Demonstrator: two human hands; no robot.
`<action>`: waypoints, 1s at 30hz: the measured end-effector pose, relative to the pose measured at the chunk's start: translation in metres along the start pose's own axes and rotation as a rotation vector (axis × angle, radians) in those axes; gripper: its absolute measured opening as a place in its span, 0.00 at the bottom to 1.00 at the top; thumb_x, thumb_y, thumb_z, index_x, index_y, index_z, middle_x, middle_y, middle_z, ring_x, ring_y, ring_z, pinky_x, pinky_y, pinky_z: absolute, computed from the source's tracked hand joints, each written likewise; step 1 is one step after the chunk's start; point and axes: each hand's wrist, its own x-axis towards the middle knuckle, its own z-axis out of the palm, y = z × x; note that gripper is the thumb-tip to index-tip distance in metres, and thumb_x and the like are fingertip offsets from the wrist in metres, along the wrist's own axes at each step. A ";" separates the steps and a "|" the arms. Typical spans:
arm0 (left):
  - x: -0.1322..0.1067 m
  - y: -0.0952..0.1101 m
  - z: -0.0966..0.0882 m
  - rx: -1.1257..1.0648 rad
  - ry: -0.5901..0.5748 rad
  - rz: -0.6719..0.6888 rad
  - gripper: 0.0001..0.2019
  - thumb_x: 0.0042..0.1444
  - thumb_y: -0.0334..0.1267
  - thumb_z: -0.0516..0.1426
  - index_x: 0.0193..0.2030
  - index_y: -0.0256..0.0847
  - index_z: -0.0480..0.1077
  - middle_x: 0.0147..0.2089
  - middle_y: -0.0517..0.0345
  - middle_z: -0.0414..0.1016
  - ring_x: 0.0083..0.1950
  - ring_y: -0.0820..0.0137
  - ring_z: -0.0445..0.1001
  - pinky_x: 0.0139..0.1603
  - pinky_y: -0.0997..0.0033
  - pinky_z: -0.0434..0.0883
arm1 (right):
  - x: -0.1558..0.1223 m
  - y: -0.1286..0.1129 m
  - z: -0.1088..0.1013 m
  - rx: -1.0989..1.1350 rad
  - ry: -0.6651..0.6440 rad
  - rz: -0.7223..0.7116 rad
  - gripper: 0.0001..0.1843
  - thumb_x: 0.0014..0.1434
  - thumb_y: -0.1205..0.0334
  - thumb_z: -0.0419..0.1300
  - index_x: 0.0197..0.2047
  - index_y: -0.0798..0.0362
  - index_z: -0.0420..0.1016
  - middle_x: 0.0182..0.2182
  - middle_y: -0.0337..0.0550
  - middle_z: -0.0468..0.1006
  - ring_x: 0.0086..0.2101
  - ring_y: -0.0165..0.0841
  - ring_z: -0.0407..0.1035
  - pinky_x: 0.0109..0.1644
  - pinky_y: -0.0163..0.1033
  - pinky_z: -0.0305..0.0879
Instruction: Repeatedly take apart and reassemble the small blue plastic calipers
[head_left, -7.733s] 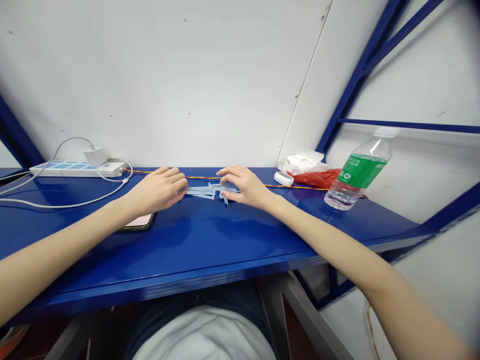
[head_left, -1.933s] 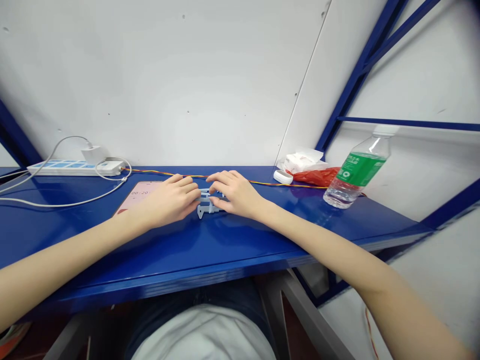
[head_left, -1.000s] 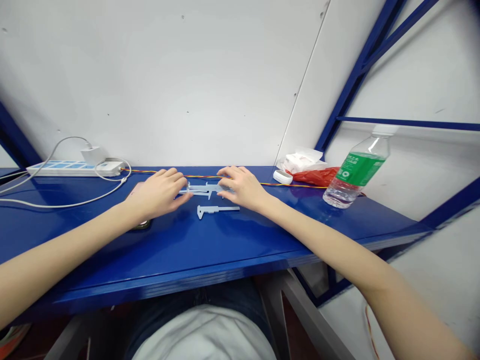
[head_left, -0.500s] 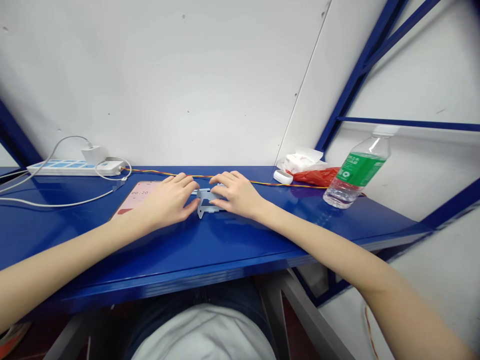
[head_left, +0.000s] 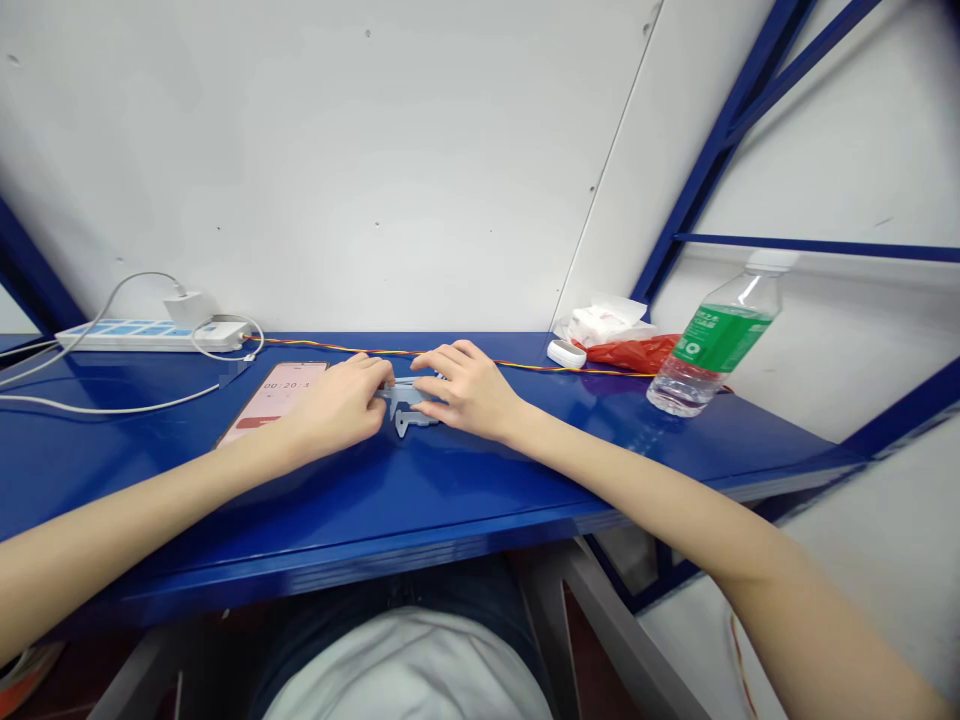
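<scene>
Between my hands on the blue tabletop lies a light grey-blue plastic part [head_left: 406,425] with a pointed end and cut-out edges. A flat grey-blue piece [head_left: 405,385] lies just behind it; I cannot tell whether the two are joined. My left hand [head_left: 349,400] is closed in a pinch at the left end of the flat piece, its thumb bent in. From the right, my right hand [head_left: 472,390] grips the plastic with fingers and thumb, covering its right side. A phone [head_left: 259,400] showing a running timer lies left of my left hand, partly under the forearm.
A water bottle [head_left: 712,345] with a green label stands at the right. Behind are a red plastic bag [head_left: 637,352], a tissue pack [head_left: 607,322] and a small white oval object [head_left: 566,354]. A power strip [head_left: 142,336] with cables sits at the left. Twisted wire [head_left: 330,346] runs along the back.
My left hand has drawn slightly left and its thumb has curled in, off the pointed part. A wider gap shows between the front part and the flat piece. My right hand has shifted slightly left.
</scene>
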 end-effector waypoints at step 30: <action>0.013 -0.058 0.032 0.293 -0.068 0.165 0.16 0.61 0.41 0.46 0.46 0.37 0.70 0.47 0.46 0.72 0.53 0.57 0.68 0.51 0.58 0.67 | -0.005 0.012 -0.003 0.439 -0.453 0.374 0.11 0.59 0.56 0.59 0.35 0.54 0.78 0.50 0.50 0.71 0.48 0.39 0.67 0.54 0.49 0.59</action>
